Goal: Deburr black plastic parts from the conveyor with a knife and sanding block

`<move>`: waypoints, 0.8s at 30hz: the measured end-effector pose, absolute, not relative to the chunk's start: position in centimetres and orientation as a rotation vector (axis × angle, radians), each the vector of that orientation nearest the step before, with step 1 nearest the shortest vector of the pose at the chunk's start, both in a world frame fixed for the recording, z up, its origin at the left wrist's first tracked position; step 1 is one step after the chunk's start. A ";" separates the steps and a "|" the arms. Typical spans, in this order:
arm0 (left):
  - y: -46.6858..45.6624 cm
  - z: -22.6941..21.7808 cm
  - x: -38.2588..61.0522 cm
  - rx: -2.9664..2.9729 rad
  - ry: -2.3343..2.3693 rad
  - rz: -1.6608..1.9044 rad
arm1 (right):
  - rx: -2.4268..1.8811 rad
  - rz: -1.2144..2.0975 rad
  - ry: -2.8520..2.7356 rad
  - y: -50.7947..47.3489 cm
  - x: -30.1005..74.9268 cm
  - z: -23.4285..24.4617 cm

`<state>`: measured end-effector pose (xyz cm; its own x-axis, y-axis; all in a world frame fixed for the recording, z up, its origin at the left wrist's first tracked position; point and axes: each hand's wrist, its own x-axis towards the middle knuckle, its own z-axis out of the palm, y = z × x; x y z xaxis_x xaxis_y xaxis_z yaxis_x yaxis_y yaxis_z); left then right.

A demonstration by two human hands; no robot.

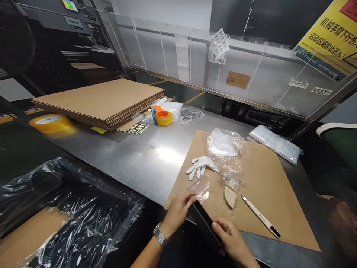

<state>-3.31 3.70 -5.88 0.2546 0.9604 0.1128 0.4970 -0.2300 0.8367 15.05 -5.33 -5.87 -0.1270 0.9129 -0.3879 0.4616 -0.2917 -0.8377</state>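
Observation:
A long black box-like piece [205, 221] is held in both hands, tilted at the table's front edge. My left hand [178, 210], with a metal watch on the wrist, is closed on its far end. Around its near side wraps my right hand [230, 236], thumb on top. Just beyond my left fingers lies a small clear plastic sleeve [203, 189]; whether they touch it I cannot tell. A beige wedge-shaped pad [230, 197] and a pen-shaped knife [260, 216] marked A26 rest on the cardboard sheet [267, 186], right of the piece. A white glove [202, 165] lies farther back.
Crumpled clear plastic [227, 145] sits on the cardboard, with a plastic-wrapped packet [275, 143] behind. Stacked cardboard sheets [103, 96], yellow tape [50, 123] and an orange tape dispenser [162, 116] occupy the left and back. A carton lined with black plastic [83, 219] stands lower left.

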 end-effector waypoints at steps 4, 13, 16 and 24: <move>3.6 -5.2 -3.9 1.835 1.275 0.820 | -1.849 1.242 -1.558 -4.8 14.7 -7.0; -0.1 -5.7 -1.9 2.083 1.389 0.778 | -1.953 0.583 -1.924 -4.6 12.1 -6.4; -1.3 -4.7 -2.0 2.263 1.246 0.716 | -1.965 0.485 -1.965 -3.6 12.3 -5.4; 0.7 0.3 -4.0 2.192 1.353 0.802 | -1.890 0.226 -2.340 1.1 12.0 2.4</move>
<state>-4.03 0.72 0.28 0.3531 0.9030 0.2447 0.6481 -0.4247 0.6321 11.97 1.08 2.35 -0.2098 0.9777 0.0035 0.9590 0.2065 -0.1942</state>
